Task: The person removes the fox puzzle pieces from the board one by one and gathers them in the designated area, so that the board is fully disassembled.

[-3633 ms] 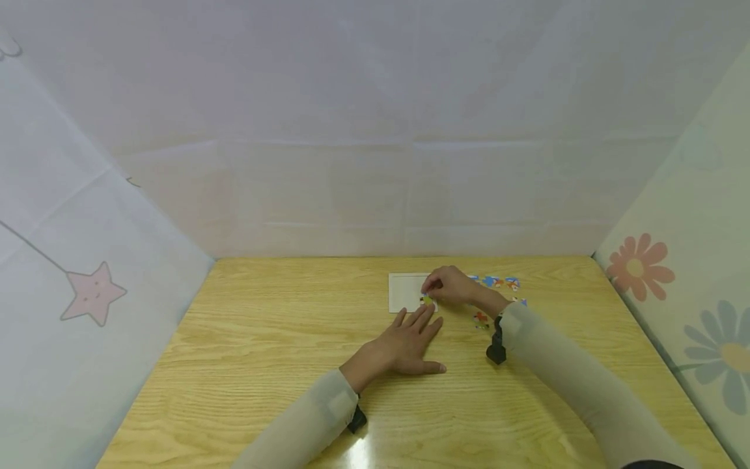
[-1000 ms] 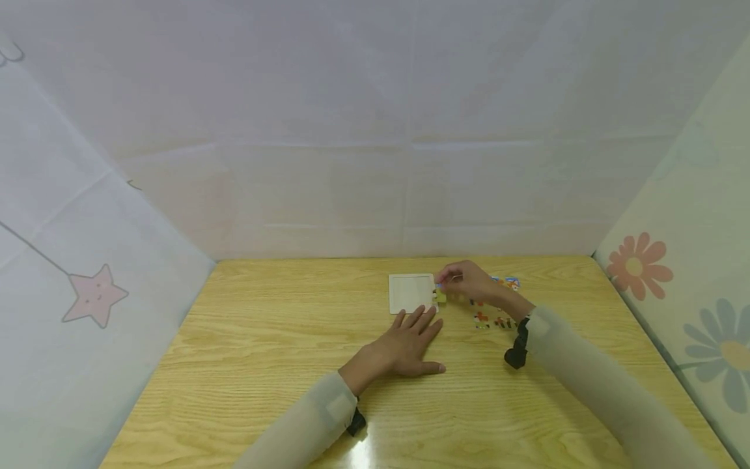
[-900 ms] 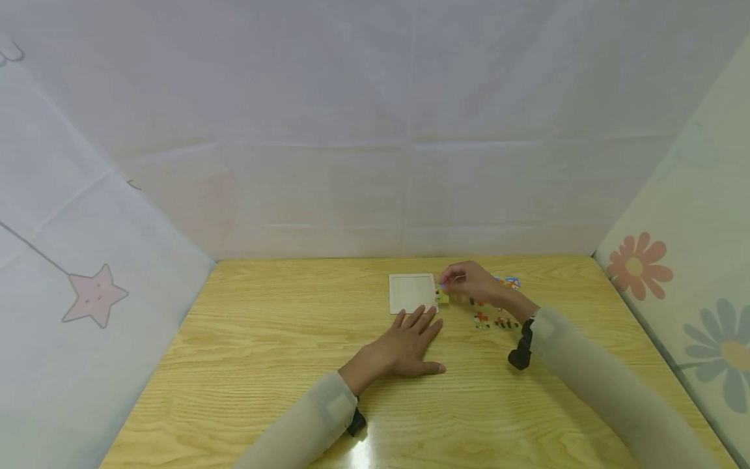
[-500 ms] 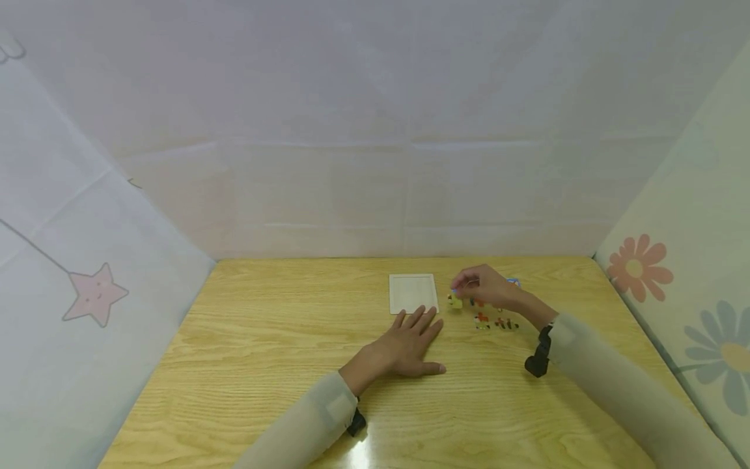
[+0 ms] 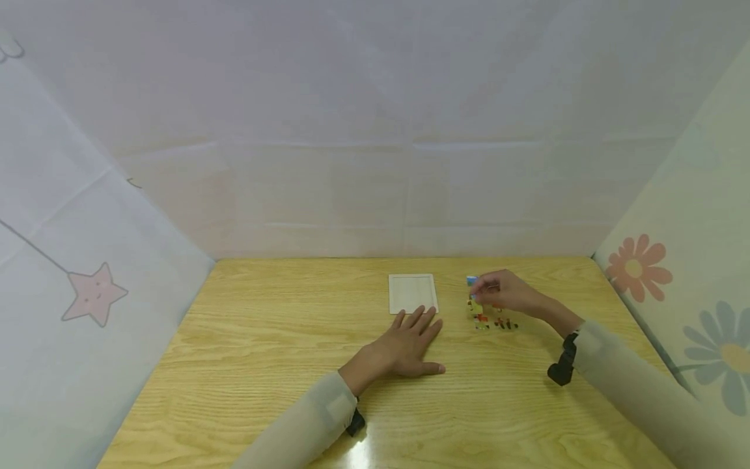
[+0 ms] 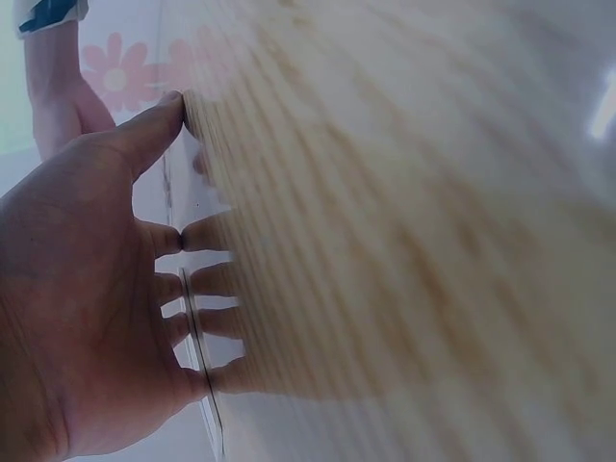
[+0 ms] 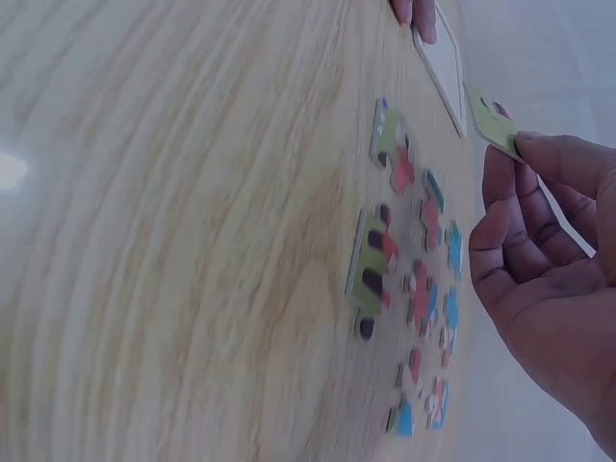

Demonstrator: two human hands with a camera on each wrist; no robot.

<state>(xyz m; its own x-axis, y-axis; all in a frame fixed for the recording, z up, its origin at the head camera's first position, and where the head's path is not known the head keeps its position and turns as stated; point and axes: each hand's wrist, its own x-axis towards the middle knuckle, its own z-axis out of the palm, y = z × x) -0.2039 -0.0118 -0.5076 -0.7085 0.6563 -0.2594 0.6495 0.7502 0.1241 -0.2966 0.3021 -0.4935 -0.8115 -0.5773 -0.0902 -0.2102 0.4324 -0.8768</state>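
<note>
My right hand (image 5: 505, 291) pinches a mostly green jigsaw puzzle piece (image 7: 493, 123) between thumb and fingertips, raised above the table in the right wrist view. Below it lie several loose puzzle pieces, among them a green, red and black one (image 7: 371, 260) and a red and green one (image 5: 482, 322). Palm down with straight, spread fingers, my left hand (image 5: 404, 345) rests on the table, its fingertips at the near edge of a square white puzzle tray (image 5: 435, 286). No pieces lie in the tray. The right hand covers part of the loose group in the head view.
The wooden table (image 5: 281, 345) reaches back to a pale cloth wall (image 5: 316, 195). Cloth sides with a printed star (image 5: 94, 293) and flowers (image 5: 641, 267) stand left and right. Blue puzzle pieces (image 7: 453, 248) lie at the far side of the loose group.
My right hand has moved right, carrying the green puzzle piece away from the tray's right side to over the loose pieces. The left hand has stayed in place.
</note>
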